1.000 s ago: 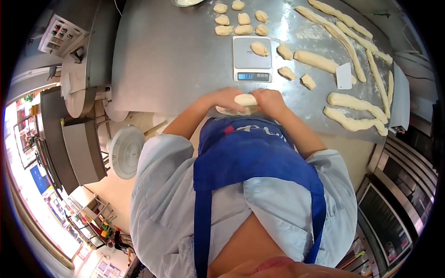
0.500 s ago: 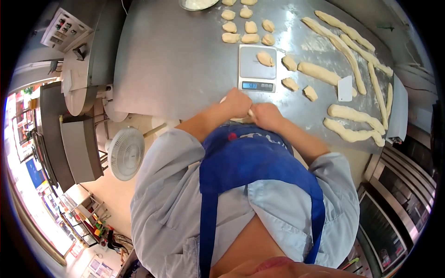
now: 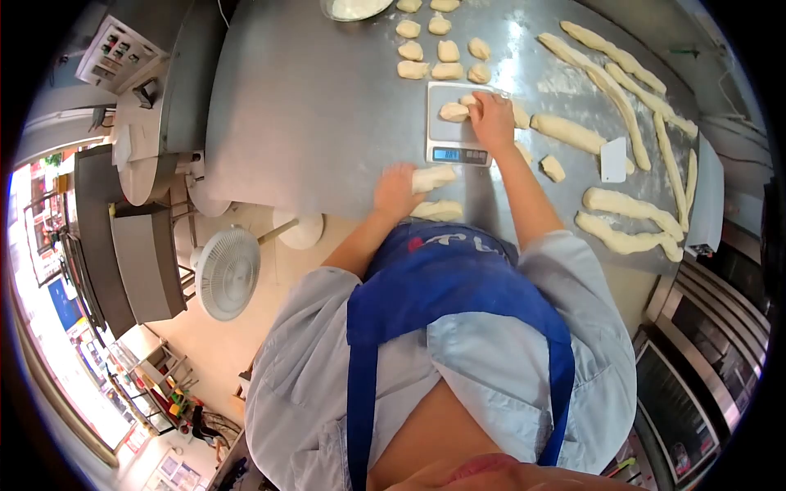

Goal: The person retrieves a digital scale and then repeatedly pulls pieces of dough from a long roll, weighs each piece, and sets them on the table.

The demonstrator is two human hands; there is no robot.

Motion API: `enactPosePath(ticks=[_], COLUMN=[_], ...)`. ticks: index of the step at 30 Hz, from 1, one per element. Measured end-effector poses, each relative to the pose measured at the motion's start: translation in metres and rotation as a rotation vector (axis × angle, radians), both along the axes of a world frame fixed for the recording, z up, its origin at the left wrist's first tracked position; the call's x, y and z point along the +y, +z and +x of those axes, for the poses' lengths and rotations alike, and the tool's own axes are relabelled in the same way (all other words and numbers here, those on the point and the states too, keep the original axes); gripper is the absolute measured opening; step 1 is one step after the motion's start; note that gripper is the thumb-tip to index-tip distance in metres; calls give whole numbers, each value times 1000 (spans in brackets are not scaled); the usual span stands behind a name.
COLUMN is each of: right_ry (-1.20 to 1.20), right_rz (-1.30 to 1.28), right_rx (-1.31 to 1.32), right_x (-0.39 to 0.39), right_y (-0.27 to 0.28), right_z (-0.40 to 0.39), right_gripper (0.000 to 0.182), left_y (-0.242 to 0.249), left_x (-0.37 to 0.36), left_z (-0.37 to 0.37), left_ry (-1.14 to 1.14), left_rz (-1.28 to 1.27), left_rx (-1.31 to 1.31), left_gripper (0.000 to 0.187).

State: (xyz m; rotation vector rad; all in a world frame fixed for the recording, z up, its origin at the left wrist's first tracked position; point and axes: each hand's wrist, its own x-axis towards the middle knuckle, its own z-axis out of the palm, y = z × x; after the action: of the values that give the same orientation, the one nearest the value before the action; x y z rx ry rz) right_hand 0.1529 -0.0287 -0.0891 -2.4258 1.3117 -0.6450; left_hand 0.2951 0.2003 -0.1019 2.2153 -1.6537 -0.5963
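Observation:
My right hand [image 3: 493, 119] is over the right part of the kitchen scale [image 3: 440, 141], its fingers closed on a dough piece on the plate. A second dough piece [image 3: 453, 112] lies on the scale just left of my fingertips. Near the table's front edge, my left hand [image 3: 396, 190] is wrapped round the left end of a short dough roll [image 3: 433, 178]. Another dough strip [image 3: 439, 211] lies below it, against the blue apron.
Rows of dough pieces [image 3: 448, 51] lie behind the scale, with a metal bowl [image 3: 356, 8] further back. To the right are a thick dough roll [image 3: 566, 131], a white scraper [image 3: 612, 159] and several long dough strips [image 3: 614, 92]. A fan [image 3: 227, 274] stands left.
My hands were together at the front edge and have parted. The right one has reached up to the scale; the left has moved slightly left and down, with dough. A second piece is on the scale.

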Motion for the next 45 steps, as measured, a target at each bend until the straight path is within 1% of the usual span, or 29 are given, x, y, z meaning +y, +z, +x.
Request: enactPosePath(ticks=[1, 3, 7, 9, 10, 12, 13, 15, 16, 18, 19, 21, 22, 24, 25, 27, 28, 30, 32, 34, 35, 36, 37, 39, 40, 42, 43, 44, 45], right_ry=[-7, -91, -184, -174, -179, 11, 7, 122, 118, 439, 440, 433, 436, 393, 398, 429, 426, 426, 415, 478, 481, 406, 324, 301, 274, 346, 421, 421, 461], right_rz=[7, 233, 24, 173, 173, -44, -48, -6, -2, -69, -73, 391, 392, 434, 434, 442, 496, 504, 511, 542, 540, 750, 953, 912, 872, 853, 834, 837, 792], right_rx=[1, -256, -398, -384, -383, -7, -10, -196, -196, -135, -134, 145, 143, 233, 234, 280, 316, 347, 380, 304, 307, 103, -107, -119, -131, -53, 24, 20, 125], right_x=[3, 1, 37, 66, 80, 101, 107, 122, 125, 114, 108, 102, 105, 112, 114, 121, 123, 125, 123, 111, 105, 100, 96, 91, 89, 87, 85, 81, 76], right_y=[-5, -8, 16, 9, -1, -18, -3, 27, 42, 59, 50, 25, 29, 35, 31, 20, 31, 44, 50, 51, 52, 55, 57, 67, 72, 76, 78, 81, 84], right_z=[-10, -23, -80, -117, -131, -150, -141, -110, -95, -71, -71, -70, -69, -67, -66, -60, -54, -50, -52, -65, -71, -75, -77, -74, -72, -62, -59, -57, -56], right_gripper=[25, 21, 20, 24, 24, 32, 32, 39, 39, 35, 35, 25, 25, 19, 19, 15, 15, 18, 21, 30, 30, 31, 33, 28, 24, 20, 17, 17, 15], left_y=[1, 3, -19, -20, -15, 6, 13, 25, 33, 49, 57, 67, 62, 58, 61, 69, 66, 48, 29, 24, 22, 26, 30, 41, 45, 50, 42, 27, 30], left_x=[4, -1, 1, 2, 1, -10, -18, -30, -34, -50, -57, -65, -65, -63, -61, -58, -55, -49, -48, -52, -53, -53, -53, -57, -59, -61, -60, -55, -52], left_z=[-2, 0, 4, 0, -2, -7, -9, -15, -19, -22, -20, -6, 6, 25, 24, 14, 4, -16, -19, -16, -9, -4, 0, 5, 2, -13, -23, -34, -40], left_ry=[-7, -13, -48, 66, 61, 91, 86, -90, -92, -304, -304, -441, -437, -468, -463, -576, -569, -543, -545, -540, -527, -512, -509, -333, -336, -433, -431, -394, -358], left_rz=[7, 39, -102, -47, -46, 69, 65, 132, 138, 273, 268, 524, 525, 531, 530, 490, 493, 164, 213, 251, 296, 345, 344, 551, 553, 322, 325, 239, 154], left_rx=[1, -54, 62, 206, 207, 473, 470, 547, 547, 618, 618, 692, 691, 427, 428, 121, 123, 297, 281, 269, 372, 476, 475, 779, 779, 733, 731, 697, 661], left_gripper=[49, 47, 43, 45, 45, 48, 48, 51, 51, 56, 56, 58, 58, 55, 55, 49, 49, 46, 44, 42, 42, 42, 42, 47, 47, 51, 51, 49, 48])
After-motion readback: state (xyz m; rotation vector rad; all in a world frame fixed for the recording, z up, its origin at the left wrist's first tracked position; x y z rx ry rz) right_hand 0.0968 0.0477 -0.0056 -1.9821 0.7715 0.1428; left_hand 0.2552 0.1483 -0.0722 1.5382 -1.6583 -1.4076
